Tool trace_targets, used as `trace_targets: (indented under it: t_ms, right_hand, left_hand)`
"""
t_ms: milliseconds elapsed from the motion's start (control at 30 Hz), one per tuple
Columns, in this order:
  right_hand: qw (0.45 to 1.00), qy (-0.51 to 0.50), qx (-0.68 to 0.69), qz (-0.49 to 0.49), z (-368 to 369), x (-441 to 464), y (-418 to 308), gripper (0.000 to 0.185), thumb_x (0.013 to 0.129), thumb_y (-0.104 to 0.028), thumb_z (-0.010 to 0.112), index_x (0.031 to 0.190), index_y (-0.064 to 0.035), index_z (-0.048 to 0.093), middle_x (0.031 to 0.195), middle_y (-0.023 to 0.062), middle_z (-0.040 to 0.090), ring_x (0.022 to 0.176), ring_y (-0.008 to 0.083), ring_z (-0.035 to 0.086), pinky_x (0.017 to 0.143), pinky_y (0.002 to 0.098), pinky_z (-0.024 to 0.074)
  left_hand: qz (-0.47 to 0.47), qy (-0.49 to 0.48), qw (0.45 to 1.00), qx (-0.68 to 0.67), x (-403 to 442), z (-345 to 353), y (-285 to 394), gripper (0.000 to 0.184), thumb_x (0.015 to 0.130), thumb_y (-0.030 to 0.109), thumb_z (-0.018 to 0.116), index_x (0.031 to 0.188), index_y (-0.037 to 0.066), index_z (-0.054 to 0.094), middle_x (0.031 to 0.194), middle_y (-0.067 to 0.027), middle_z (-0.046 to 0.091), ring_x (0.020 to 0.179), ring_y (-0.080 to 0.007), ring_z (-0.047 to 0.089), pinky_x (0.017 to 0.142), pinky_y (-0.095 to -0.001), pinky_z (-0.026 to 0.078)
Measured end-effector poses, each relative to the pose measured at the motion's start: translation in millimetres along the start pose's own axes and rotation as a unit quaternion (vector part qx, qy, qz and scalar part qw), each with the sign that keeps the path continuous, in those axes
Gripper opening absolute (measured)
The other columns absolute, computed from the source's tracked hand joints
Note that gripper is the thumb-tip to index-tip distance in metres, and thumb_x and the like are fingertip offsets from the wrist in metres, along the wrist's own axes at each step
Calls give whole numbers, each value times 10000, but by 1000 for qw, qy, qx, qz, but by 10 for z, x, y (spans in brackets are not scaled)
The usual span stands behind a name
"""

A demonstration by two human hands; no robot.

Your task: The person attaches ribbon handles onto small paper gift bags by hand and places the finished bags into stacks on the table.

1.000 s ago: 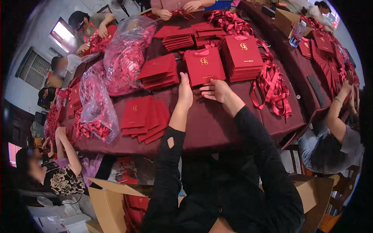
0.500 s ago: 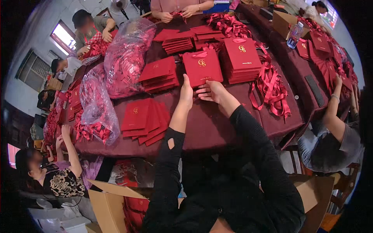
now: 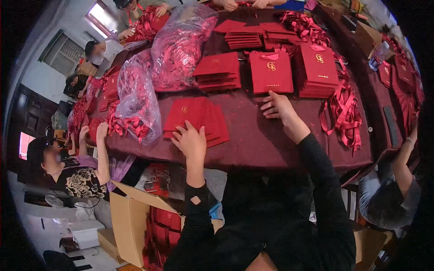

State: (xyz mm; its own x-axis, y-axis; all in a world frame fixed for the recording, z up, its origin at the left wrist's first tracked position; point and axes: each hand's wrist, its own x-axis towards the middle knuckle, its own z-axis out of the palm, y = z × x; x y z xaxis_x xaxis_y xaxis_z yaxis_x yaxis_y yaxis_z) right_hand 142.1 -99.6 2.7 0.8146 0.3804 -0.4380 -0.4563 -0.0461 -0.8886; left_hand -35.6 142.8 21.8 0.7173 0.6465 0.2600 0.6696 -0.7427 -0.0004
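Observation:
My left hand reaches over a fanned pile of flat red paper bags with gold lettering. Its fingers are spread over the front edge of the top bag; whether they press on it I cannot tell. Just below a red gift bag with a ribbon handle, my right hand is open, fingers apart and holding nothing. That bag lies face up between a stack of flat bags on its left and a taller stack of ribbon-handled bags on its right.
Loose red ribbons lie at the right. Clear plastic sacks of ribbons stand at the left. An open cardboard box holding red bags is below the table edge. A bottle stands at far right. Several people work around the tables.
Both hands have left the ribbon-handled bag. My left hand has moved left and nearer to me, onto the fanned pile; my right hand has drawn back slightly. The view has shifted.

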Motion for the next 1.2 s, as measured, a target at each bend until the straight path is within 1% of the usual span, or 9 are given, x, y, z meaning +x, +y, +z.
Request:
trace_targets:
  t_ms: [67, 233, 400, 467, 600, 667, 767, 933, 1200]
  right_hand:
    - [998, -8, -19, -53, 180, -18, 121, 402, 985, -411, 440, 1004, -38, 587, 776, 94, 645, 571, 187, 611, 545, 302, 521]
    - [985, -106, -79, -109, 686, -386, 215, 423, 981, -390, 476, 930, 12, 596, 781, 93, 632, 608, 154, 599, 553, 290, 486]
    - [977, -92, -52, -185, 702, -688, 169, 271, 910, -172, 603, 1089, 28, 562, 991, 123, 644, 976, 207, 604, 875, 336, 468]
    - [967, -81, -70, -230, 479, -659, 257, 423, 812, 17, 656, 1197, 37, 481, 1109, 127, 616, 1048, 207, 582, 922, 343, 452]
    - [942, -89, -211, -245, 39, -780, 313, 378, 787, -65, 697, 1115, 43, 542, 1077, 197, 622, 1005, 269, 606, 907, 345, 461]
    - [888, 61, -336, -309, -47, -877, 481, 463, 748, -166, 729, 1133, 32, 564, 1073, 237, 600, 968, 377, 582, 886, 400, 468]
    - [738, 208, -471, -436, -282, -1180, 436, 453, 741, -130, 704, 1163, -29, 577, 947, 165, 596, 884, 343, 561, 797, 418, 464]
    - [694, 329, -525, -366, -1218, -1446, 298, 181, 769, -169, 713, 919, -78, 671, 908, 73, 573, 861, 287, 546, 759, 390, 440]
    - [601, 271, -653, -372, -1442, -1308, 337, 109, 768, -161, 684, 809, -86, 617, 848, 55, 544, 864, 256, 508, 721, 381, 407]
  left_hand:
    - [-6, -51, 995, -81, -6, 110, -94, 509, 844, 339, 628, 1241, 27, 566, 1218, -243, 578, 1094, -417, 567, 950, -493, 441]
    - [169, 128, 975, -60, -420, -136, 164, 291, 824, 262, 652, 977, 17, 684, 961, -143, 676, 834, -318, 623, 753, -430, 481]
    - [384, 125, 886, -230, -1020, -554, 657, 257, 770, 233, 724, 946, 48, 701, 875, -69, 646, 824, -246, 568, 724, -378, 427]
    - [378, 80, 863, -326, -995, -587, 750, 319, 798, 269, 718, 1026, 48, 687, 964, -90, 648, 927, -260, 565, 792, -392, 428]
    - [280, 113, 923, -240, -688, -251, 1017, 551, 889, 387, 598, 1268, -3, 512, 1284, -165, 535, 1227, -341, 468, 1012, -471, 347]
    - [284, 13, 925, -253, -693, 54, 1132, 575, 872, 439, 607, 1246, 8, 535, 1210, -170, 549, 1149, -336, 491, 952, -486, 374]
    - [288, 63, 928, -228, -756, 248, 1206, 437, 872, 382, 629, 1154, 51, 590, 1111, -140, 538, 1067, -328, 492, 891, -455, 405]
    - [314, 70, 912, -253, -753, 218, 1239, 383, 887, 328, 618, 1141, 43, 585, 1121, -150, 528, 1069, -324, 496, 904, -453, 403]
    - [291, 31, 930, -221, -735, 181, 1229, 439, 882, 335, 625, 1180, 19, 557, 1132, -148, 522, 1074, -336, 486, 922, -450, 390]
